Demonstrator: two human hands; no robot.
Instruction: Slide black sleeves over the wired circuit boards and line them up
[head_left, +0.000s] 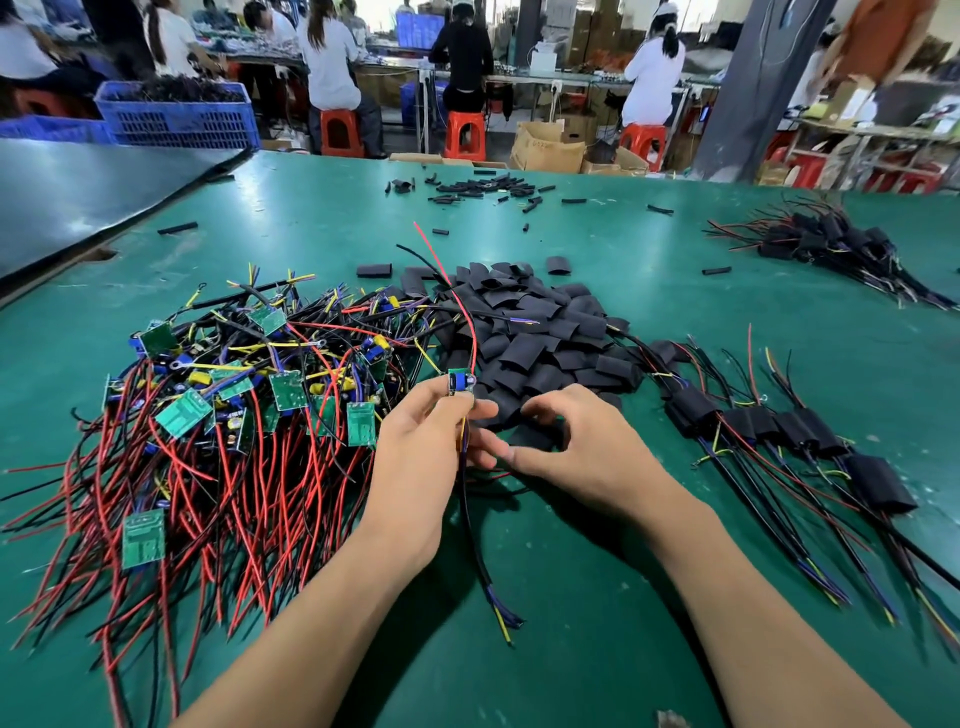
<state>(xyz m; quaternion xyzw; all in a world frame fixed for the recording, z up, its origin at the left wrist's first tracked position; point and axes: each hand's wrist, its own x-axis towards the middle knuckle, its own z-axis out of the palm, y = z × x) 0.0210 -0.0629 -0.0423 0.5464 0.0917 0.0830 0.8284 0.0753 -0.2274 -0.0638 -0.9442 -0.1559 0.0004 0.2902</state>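
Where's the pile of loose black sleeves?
Head view: the sleeve pile lies centre, just beyond the right hand, between the bare-board tangle and the sleeved row.

Saw a green table top (571, 597). Saw a pile of green boards (182, 413) on the left, with red and black wires (249, 499) and some yellow and blue ones. Saw one small board (460, 382) in the middle, green with a blue bit. Saw a heap of black sleeves (540, 332) a bit farther. Far away, saw a blue crate (176, 117) with holes in rows and orange-red stools (340, 132).
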